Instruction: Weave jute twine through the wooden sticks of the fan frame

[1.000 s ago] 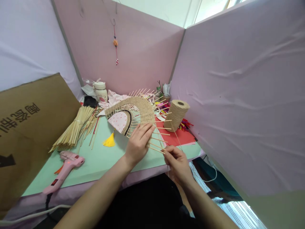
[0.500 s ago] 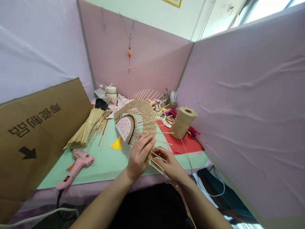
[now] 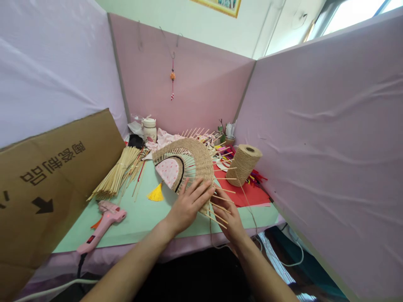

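Observation:
A half-round woven fan [image 3: 204, 161] has a wide twine band, thin sticks poking out along its outer edge, and a pink dotted fabric centre [image 3: 168, 171] with a dark rim. My left hand [image 3: 189, 205] grips its near end, fingers laid over the woven band. At the outer edge my right hand [image 3: 229, 218] holds the fan among the stick ends, its fingers partly hidden behind the sticks. Loose twine [image 3: 211, 235] hangs below the fan between my hands. A yellow tassel [image 3: 155, 193] lies by the fan's inner side.
A twine spool [image 3: 244, 165] stands on red sheets [image 3: 252, 197] at right. On the left are a stick bundle [image 3: 115, 176], a pink glue gun [image 3: 103, 224] and a cardboard box [image 3: 56, 188]. A white bottle [image 3: 149, 131] stands at the back; partitions enclose the table.
My right hand has come out from under the near edge and shifted right along the sticks. Loose twine now shows hanging below the fan. The view has tilted slightly upward.

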Available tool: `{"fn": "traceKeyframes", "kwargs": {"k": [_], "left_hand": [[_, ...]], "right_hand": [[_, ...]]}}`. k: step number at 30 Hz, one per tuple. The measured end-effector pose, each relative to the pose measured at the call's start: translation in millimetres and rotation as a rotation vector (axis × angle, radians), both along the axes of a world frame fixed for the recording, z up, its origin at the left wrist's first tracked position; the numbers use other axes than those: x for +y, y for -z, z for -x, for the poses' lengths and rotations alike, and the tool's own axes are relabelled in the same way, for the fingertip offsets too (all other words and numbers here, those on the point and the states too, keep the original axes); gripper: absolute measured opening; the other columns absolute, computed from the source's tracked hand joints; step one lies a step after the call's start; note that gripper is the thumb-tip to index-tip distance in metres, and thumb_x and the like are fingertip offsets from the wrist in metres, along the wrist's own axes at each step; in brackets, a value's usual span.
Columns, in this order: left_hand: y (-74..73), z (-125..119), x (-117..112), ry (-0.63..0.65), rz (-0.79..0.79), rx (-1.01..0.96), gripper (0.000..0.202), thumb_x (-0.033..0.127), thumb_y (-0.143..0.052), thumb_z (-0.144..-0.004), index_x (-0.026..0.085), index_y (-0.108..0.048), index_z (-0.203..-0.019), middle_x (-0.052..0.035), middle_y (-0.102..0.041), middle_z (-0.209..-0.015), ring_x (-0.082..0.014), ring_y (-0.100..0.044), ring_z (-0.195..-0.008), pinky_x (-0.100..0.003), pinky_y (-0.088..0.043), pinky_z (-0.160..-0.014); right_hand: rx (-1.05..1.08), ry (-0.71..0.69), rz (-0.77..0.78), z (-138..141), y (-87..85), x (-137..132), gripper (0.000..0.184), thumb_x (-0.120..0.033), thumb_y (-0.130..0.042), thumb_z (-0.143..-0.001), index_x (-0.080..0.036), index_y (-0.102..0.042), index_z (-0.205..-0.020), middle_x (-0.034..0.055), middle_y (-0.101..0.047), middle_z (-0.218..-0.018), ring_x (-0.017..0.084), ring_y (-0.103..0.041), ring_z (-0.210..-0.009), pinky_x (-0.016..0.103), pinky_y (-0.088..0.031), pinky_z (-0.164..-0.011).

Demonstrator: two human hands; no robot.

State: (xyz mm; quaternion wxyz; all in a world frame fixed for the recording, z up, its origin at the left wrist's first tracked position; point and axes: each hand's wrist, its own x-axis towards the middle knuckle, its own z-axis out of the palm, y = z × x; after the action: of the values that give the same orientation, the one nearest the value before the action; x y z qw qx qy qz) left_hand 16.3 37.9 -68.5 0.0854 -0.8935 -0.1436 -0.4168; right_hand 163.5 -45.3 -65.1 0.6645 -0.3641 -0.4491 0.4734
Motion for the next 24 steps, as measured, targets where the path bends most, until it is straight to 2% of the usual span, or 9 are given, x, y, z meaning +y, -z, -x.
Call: {"fn": "traceKeyframes", "kwargs": {"k": [2, 4, 8, 11, 16, 20, 22, 24], "left_hand": [[-3.0, -1.0, 5.8, -0.017, 0.005, 0.044, 0.053, 0.010, -0.040, -0.096, 0.024, -0.038, -0.147, -0.0105, -0.048, -0.148, -0.0246, -0.025, -0.147, -0.057, -0.017, -0.119], [-7.3, -8.0, 10.0, -0.038, 0.015, -0.012, 0.053, 0.011, -0.038, -0.097, 0.026, -0.037, -0.148, -0.0109, -0.046, -0.149, -0.0238, -0.024, -0.148, -0.056, -0.020, -0.119], [-21.6, -29.4, 12.8, -0.087, 0.004, -0.311, 0.056, 0.011, -0.038, -0.097, 0.026, -0.029, -0.151, -0.0136, -0.045, -0.149, -0.0247, -0.026, -0.147, -0.055, -0.022, -0.119], [-32.6, -35.6, 12.0, -0.109, -0.004, -0.487, 0.058, 0.013, -0.040, -0.097, 0.027, -0.026, -0.152, -0.0133, -0.042, -0.151, -0.0254, -0.028, -0.146, -0.054, -0.025, -0.119], [-38.1, -24.0, 10.4, -0.113, -0.034, -0.587, 0.057, 0.015, -0.043, -0.097, 0.026, -0.028, -0.151, -0.0137, -0.042, -0.151, -0.0258, -0.033, -0.144, -0.053, -0.027, -0.118], [-39.2, -18.2, 11.1, -0.113, -0.032, -0.606, 0.058, 0.014, -0.043, -0.097, 0.028, -0.028, -0.151, -0.0126, -0.041, -0.151, -0.0250, -0.032, -0.144, -0.052, -0.027, -0.118], [-39.7, -19.2, 11.6, -0.118, -0.034, -0.611, 0.059, 0.012, -0.043, -0.096, 0.028, -0.028, -0.151, -0.0123, -0.041, -0.152, -0.0249, -0.032, -0.145, -0.052, -0.026, -0.119], [-39.3, -21.5, 12.2, -0.125, -0.038, -0.604, 0.060, 0.011, -0.043, -0.096, 0.028, -0.028, -0.151, -0.0126, -0.041, -0.152, -0.0251, -0.031, -0.145, -0.053, -0.026, -0.118]], "right_hand": [[0.024, -0.006, -0.016, -1.5, -2.3, 4.5, 0.057, -0.035, -0.074, -0.077, -0.032, -0.058, -0.131, 0.0058, -0.054, -0.142, 0.026, -0.049, -0.133, 0.048, -0.035, -0.115], [0.039, -0.009, -0.058, -1.5, -11.4, 10.8, 0.055, -0.036, -0.072, -0.077, -0.032, -0.058, -0.131, 0.0060, -0.055, -0.141, 0.026, -0.050, -0.132, 0.048, -0.036, -0.113], [0.026, -0.070, -0.158, 2.5, -40.5, 24.3, 0.050, -0.039, -0.065, -0.082, -0.029, -0.058, -0.131, 0.0063, -0.055, -0.140, 0.026, -0.052, -0.129, 0.044, -0.044, -0.106], [-0.045, -0.084, -0.182, 9.6, -53.8, 28.3, 0.049, -0.042, -0.065, -0.083, -0.029, -0.058, -0.129, 0.0066, -0.056, -0.138, 0.026, -0.053, -0.127, 0.042, -0.047, -0.103], [-0.271, 0.099, -0.218, 25.8, -51.3, 16.2, 0.037, -0.043, -0.067, -0.083, -0.027, -0.062, -0.116, 0.0084, -0.061, -0.126, 0.023, -0.058, -0.117, 0.039, -0.050, -0.099], [-0.373, 0.232, -0.181, 31.2, -47.2, 2.5, 0.024, -0.037, -0.067, -0.085, -0.025, -0.066, -0.106, 0.0058, -0.066, -0.101, 0.018, -0.064, -0.088, 0.032, -0.054, -0.077], [-0.474, 0.350, -0.232, 30.6, -46.9, -2.7, 0.017, -0.034, -0.062, -0.089, -0.024, -0.069, -0.101, 0.0049, -0.066, -0.090, 0.017, -0.062, -0.079, 0.031, -0.052, -0.070], [-0.601, 0.451, -0.310, 28.7, -48.1, -7.6, 0.017, -0.029, -0.058, -0.091, -0.023, -0.071, -0.100, 0.0054, -0.066, -0.085, 0.018, -0.061, -0.079, 0.031, -0.050, -0.070]]}}
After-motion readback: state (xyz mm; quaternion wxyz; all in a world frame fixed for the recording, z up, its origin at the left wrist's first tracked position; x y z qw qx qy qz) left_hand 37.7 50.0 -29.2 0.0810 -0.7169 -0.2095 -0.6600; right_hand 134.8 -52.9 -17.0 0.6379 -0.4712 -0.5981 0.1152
